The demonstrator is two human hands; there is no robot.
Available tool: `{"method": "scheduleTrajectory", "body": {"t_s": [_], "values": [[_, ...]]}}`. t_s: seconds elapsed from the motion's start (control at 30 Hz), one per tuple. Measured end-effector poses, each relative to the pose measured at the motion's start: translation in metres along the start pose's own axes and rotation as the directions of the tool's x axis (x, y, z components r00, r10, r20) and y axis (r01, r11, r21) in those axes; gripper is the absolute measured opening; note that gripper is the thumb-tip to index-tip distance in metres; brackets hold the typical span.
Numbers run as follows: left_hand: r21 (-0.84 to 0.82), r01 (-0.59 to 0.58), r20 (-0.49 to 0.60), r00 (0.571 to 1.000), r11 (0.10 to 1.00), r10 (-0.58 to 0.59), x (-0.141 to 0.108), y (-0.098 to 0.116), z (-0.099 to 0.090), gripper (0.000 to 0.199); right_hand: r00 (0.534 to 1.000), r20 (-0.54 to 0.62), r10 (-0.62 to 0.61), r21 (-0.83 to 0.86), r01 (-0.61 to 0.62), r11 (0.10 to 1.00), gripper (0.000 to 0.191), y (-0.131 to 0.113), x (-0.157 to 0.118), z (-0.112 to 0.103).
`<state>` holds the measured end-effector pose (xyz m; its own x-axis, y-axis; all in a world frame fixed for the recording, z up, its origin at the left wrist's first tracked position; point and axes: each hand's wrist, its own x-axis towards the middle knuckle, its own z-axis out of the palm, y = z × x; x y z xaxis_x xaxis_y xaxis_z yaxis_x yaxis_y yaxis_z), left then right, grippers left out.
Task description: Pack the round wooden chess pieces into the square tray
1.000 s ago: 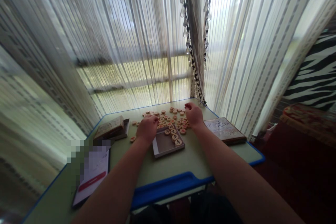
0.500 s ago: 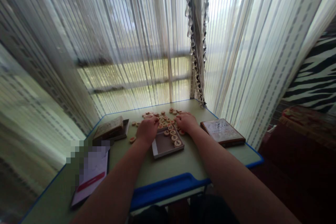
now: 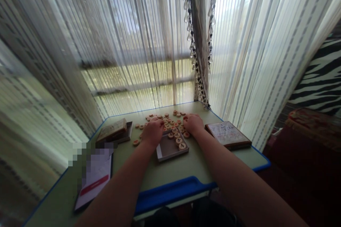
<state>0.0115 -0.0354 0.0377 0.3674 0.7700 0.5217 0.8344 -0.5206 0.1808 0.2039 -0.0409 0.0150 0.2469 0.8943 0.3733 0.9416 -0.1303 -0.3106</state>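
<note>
Round wooden Chinese chess pieces (image 3: 166,115) with red or black characters lie scattered across the far middle of the table. In front of them is a shallow open box (image 3: 167,148); several black-marked pieces (image 3: 179,140) run along its right side. My left hand (image 3: 153,130) is at the box's far left corner, its fingers curled together among the pieces. Beyond the box's far right corner, my right hand (image 3: 193,123) rests low over the pieces with bent fingers. Whatever either hand's fingertips hold is hidden or too small to make out.
A flat picture-covered box (image 3: 227,133) lies at the right. At the left a similar lid (image 3: 113,129) leans on an open tray (image 3: 128,133), with a tablet-like panel (image 3: 96,181) nearer. The pale green table (image 3: 151,170) has a blue edge; sheer curtains (image 3: 138,42) hang behind.
The view has shifted slightly, moving everything a little to the right. My right hand has drawn slightly right from the box corner. The pieces in the box look the same.
</note>
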Motion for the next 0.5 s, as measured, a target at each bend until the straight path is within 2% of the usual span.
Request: {"method": "scheduleTrajectory", "body": {"t_s": [0.13,0.3,0.5], "values": [[-0.001,-0.035,0.000,0.999,0.999,0.035,-0.0008,0.0004,0.0002,0.018,0.999,-0.014,0.032,0.013,-0.031,0.999,0.024,-0.0010,0.0008,-0.0014],[-0.017,-0.015,-0.006,1.000,1.000,0.015,-0.0007,0.0007,-0.0007,0.019,0.997,-0.005,0.079,0.065,-0.078,0.995,0.023,0.0003,0.0034,0.0006],[-0.043,-0.038,-0.001,0.999,0.998,0.038,0.0004,0.0010,-0.0002,0.019,0.993,-0.117,0.012,0.195,0.011,0.981,0.021,0.0016,0.0069,0.0065]]}}
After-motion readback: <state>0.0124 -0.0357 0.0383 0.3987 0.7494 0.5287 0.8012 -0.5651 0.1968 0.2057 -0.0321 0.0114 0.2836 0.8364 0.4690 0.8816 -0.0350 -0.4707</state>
